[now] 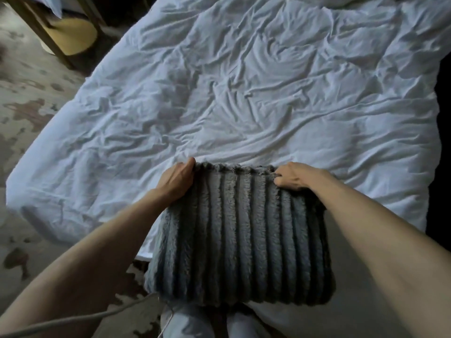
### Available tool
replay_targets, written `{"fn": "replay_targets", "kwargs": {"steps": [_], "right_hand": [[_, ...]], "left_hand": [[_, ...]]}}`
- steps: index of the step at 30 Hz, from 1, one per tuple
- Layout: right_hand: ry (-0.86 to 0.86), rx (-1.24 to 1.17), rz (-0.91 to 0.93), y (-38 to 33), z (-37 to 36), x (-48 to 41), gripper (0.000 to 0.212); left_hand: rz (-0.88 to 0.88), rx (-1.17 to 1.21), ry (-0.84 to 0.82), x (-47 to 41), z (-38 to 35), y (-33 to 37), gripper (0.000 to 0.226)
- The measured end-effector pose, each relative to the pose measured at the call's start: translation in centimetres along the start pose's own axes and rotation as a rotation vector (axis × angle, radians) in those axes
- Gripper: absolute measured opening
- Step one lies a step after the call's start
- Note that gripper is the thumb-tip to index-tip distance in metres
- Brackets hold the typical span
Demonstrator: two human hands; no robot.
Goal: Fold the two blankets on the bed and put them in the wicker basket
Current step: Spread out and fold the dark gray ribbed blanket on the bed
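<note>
At the near edge of the bed (244,81), a grey ribbed plush blanket (241,240) was folded into a thick rectangle, with its ribs running from the person toward the bed. Its far edge lay over the crumpled white duvet (317,113), and its near part reached past the bed's edge, above the person's legs (185,323) in pale trousers. Whether it rested on the bed or was lifted could not be told.

The left hand (177,181) gripped the blanket's far left corner, with its fingers curled round the edge. The right hand (292,176) gripped the far right corner, its fingers bent into the pile. Both bare forearms ran along the blanket's sides.

Left of the bed lay a mottled rug (29,113). A pale cable (73,320) crossed it at the lower left. Beyond the bed's far left corner stood dark wooden furniture (36,28) with something yellow (73,37) under it.
</note>
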State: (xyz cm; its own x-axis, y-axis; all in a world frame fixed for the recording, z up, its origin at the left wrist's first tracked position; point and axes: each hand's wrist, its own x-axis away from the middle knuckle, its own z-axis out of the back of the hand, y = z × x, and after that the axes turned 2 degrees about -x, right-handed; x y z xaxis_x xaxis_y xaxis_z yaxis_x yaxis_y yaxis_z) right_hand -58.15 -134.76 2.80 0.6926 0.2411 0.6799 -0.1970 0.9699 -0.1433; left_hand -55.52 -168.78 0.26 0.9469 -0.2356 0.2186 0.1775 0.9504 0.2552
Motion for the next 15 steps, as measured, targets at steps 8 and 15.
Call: {"fn": "replay_targets", "kwargs": {"steps": [8,15], "right_hand": [[0.047,-0.084,0.105,2.9,-4.0,-1.5,0.068],[0.165,-0.13,0.012,1.7,-5.5,0.0,0.045]], "left_hand": [[0.121,0.146,-0.223,-2.9,-1.9,-0.1,0.022],[0.069,0.05,-0.258,-1.2,-2.3,0.4,0.016]]}}
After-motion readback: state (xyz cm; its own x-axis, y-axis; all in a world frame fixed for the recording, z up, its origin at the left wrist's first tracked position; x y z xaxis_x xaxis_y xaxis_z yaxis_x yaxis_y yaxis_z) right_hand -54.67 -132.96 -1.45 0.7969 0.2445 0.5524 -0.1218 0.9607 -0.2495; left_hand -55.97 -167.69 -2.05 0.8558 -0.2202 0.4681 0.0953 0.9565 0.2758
